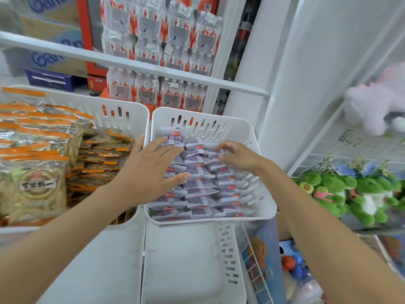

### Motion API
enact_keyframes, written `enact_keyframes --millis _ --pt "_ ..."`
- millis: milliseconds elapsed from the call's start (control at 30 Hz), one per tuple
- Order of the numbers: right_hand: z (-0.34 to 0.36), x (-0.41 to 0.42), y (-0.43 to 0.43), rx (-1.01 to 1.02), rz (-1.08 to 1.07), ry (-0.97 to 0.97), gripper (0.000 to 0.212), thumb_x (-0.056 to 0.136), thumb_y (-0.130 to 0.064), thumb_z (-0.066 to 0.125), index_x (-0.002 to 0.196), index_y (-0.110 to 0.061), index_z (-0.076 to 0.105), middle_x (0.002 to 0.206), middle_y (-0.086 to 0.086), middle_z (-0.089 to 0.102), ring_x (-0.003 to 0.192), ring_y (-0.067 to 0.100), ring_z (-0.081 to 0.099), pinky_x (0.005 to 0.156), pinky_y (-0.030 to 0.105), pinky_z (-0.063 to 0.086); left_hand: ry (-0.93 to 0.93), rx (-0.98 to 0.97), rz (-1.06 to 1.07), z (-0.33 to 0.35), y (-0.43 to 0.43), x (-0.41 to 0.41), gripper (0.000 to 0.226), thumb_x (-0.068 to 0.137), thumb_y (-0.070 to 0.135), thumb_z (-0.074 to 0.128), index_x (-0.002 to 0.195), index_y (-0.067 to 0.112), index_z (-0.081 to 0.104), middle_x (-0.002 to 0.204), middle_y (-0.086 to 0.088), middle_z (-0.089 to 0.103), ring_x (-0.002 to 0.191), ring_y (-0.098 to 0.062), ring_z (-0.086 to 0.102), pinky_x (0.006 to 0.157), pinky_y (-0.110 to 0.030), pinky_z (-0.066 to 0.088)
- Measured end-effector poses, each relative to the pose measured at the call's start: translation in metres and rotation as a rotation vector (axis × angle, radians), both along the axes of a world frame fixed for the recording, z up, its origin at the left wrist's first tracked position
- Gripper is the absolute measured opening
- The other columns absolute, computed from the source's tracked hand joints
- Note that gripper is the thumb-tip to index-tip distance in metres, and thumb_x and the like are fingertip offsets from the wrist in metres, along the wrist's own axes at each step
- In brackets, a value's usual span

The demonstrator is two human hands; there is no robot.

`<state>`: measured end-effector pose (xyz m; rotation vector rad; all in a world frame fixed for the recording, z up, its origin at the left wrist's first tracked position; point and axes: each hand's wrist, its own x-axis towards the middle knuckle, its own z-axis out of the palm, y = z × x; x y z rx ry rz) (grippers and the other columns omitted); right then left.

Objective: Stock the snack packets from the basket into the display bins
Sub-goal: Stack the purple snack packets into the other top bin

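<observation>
Far left: white bin packed with orange-edged snack bags, big ones at the left, smaller flat ones stacked on the right side of it.

My left hand reaches over that bin's right rim into the next one. Fingers are straight and spread, palm down, pressing flat on the purple packets. It grips nothing.

The purple packets sit in the right bin, a white slotted one touching the left bin side by side. They lie in overlapping rows from the front wall to the back, and one larger purple pouch stands against the back wall just past my left fingertips.

My right hand is on the rear right of the same pile. Its fingers curl down onto the packets with the thumb tucked low. I can't tell if it actually pinches one or just rests there.

Below both: another white bin, one shelf down.

Behind: shrink-wrapped bottle packs stacked high.

Right side: wire rack with green plush toys and a pink plush above them.
</observation>
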<state>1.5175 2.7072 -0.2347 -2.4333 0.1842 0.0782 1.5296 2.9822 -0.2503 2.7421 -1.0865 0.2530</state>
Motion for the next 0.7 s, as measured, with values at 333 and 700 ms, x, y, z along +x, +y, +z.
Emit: enact_keyframes --millis 333,700 --pt "0.003 -0.079 0.055 -0.022 -0.173 -0.502 0.033 0.087 -0.011 0.064 0.118 -0.021 0.064 0.123 -0.007 0.061 0.104 0.005 0.053 0.095 0.019 0.043 0.047 -0.313 0.010 -0.001 0.006 -0.026 0.054 0.093 0.055 0.050 0.139 0.028 0.050 0.142 0.005 0.052 0.142 -0.014 0.032 0.120 -0.045 0.005" --pt "-0.097 -0.272 0.194 0.125 -0.016 -0.148 0.017 0.093 -0.011 0.061 0.105 -0.022 0.063 0.097 -0.006 0.063 0.071 0.010 0.056 0.065 0.019 0.045 0.319 -0.354 0.117 -0.090 0.133 -0.214 0.028 0.093 0.029 0.061 0.121 0.026 0.060 0.109 0.011 0.060 0.094 -0.009 0.050 0.081 -0.028 0.045"
